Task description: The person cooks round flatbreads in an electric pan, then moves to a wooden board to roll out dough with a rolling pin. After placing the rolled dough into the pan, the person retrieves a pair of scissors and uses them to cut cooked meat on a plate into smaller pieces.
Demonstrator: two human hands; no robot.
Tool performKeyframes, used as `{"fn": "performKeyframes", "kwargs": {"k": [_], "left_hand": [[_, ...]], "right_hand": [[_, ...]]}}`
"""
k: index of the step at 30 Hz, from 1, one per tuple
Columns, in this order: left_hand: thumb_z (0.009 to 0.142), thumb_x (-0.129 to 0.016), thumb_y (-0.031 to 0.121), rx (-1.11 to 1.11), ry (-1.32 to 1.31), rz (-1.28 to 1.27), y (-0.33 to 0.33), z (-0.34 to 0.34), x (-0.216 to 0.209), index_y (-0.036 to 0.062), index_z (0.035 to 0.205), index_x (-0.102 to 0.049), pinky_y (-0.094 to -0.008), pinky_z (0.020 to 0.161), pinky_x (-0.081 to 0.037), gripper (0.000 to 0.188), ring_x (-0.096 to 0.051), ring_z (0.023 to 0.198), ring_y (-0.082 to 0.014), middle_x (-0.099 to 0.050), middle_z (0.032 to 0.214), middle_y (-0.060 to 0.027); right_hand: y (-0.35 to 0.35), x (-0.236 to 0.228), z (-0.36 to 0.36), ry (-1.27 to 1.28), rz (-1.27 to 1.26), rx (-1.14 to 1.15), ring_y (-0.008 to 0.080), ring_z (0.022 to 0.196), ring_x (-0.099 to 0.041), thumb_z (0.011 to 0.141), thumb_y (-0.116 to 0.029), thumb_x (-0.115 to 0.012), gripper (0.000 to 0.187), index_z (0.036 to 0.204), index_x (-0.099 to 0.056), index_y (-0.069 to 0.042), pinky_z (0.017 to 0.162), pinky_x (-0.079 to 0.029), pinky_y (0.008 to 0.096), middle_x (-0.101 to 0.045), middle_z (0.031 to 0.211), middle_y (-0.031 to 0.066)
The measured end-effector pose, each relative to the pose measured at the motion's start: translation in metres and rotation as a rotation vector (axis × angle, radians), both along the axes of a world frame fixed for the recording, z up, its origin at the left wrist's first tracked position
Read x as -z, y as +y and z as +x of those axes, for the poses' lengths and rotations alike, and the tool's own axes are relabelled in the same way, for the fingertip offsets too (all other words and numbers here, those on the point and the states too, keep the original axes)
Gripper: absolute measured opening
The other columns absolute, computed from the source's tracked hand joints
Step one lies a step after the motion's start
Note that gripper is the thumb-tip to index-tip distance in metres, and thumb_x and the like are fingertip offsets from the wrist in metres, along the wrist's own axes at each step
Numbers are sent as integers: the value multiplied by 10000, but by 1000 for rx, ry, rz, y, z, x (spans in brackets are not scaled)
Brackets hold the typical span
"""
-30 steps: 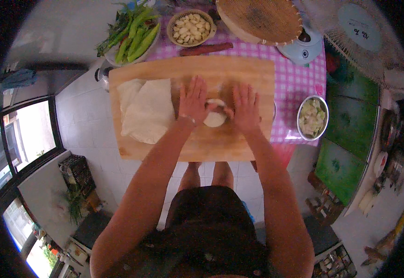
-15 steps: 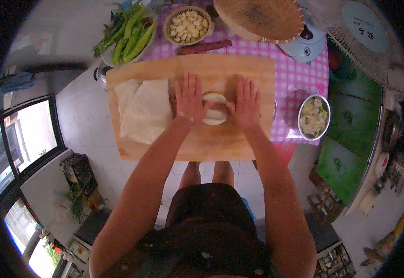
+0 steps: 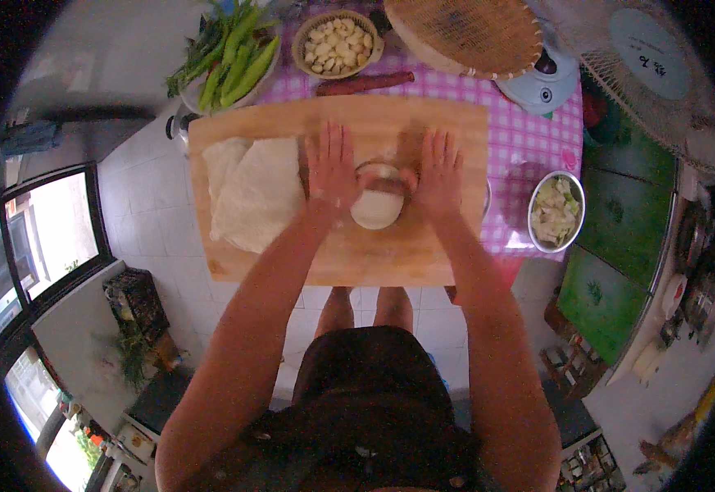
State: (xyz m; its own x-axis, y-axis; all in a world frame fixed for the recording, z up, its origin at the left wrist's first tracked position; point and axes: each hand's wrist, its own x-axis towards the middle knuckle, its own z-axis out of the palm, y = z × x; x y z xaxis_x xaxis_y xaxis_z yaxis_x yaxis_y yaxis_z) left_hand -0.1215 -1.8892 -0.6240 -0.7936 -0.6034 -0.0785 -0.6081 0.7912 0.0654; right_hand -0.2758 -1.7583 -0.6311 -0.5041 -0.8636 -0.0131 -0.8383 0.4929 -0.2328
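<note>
A round white piece of dough point(image 3: 376, 210) lies between my hands on the wooden board point(image 3: 406, 262). Its far part is crossed by a blurred brownish band, seemingly a thin rolling pin point(image 3: 385, 184), running from one thumb to the other. To its left my left hand point(image 3: 333, 168) is flat, fingers stretched away from me. My right hand point(image 3: 440, 174) mirrors it on the other side, also flat, its thumb pointing inward. What lies under both palms is hidden. A folded white cloth point(image 3: 259, 197) covers the left part of the board, beside my left hand.
Behind the board are a bowl of long green peppers point(image 3: 242, 70), a basket of garlic cloves point(image 3: 339, 47), a dark reddish stick point(image 3: 365, 84) and a woven tray point(image 3: 472, 33). A metal bowl of chopped vegetables point(image 3: 556, 211) stands right on the checked tablecloth point(image 3: 509, 193).
Both hands have slid slightly away from me, and the band between the thumbs with them. More of the dough's near part shows now. The cloth has stayed put.
</note>
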Motion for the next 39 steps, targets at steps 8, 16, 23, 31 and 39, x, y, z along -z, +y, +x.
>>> {"fn": "performKeyframes", "kwargs": {"k": [8,16,23,31,39], "left_hand": [[768,-581,460,23,0,138,42,37,-10,-19,1307,-369,-563,1060,-93,752,-140,1347,-360,-264,1408,-209],[615,-620,166,21,353,73,96,94,-6,79,889,-582,-492,873,-354,290,-507,956,-289,-558,948,-85],[598,-629,139,117,502,200,138,105,-14,83,854,-577,-470,846,-378,268,-510,897,-267,-550,909,-71],[607,-628,134,111,469,251,132,85,-16,83,881,-588,-456,832,-384,282,-509,902,-271,-555,925,-79],[699,-613,416,58,228,130,79,34,16,38,1146,-508,-531,920,-298,594,-402,1118,-343,-455,1204,-146]], "right_hand": [[64,11,44,-167,-16,-77,385,1324,-200,830,-353,-570,714,1358,-261,15,1058,-186,511,-193,1446,199],[-9,7,45,-333,-53,-23,351,1120,-456,728,-165,-654,496,1185,-487,-67,925,-383,451,-491,1206,172],[20,-21,93,-425,-280,-113,291,820,-594,675,-73,-662,238,909,-617,-80,692,-497,345,-602,973,122],[96,11,26,-1050,-74,529,356,952,-569,771,-177,-634,371,1083,-543,3,833,-462,400,-597,1030,182],[116,-10,-3,-121,-45,1,336,1270,-328,845,-255,-562,567,1330,-361,-42,1029,-279,473,-341,1382,168]]}}
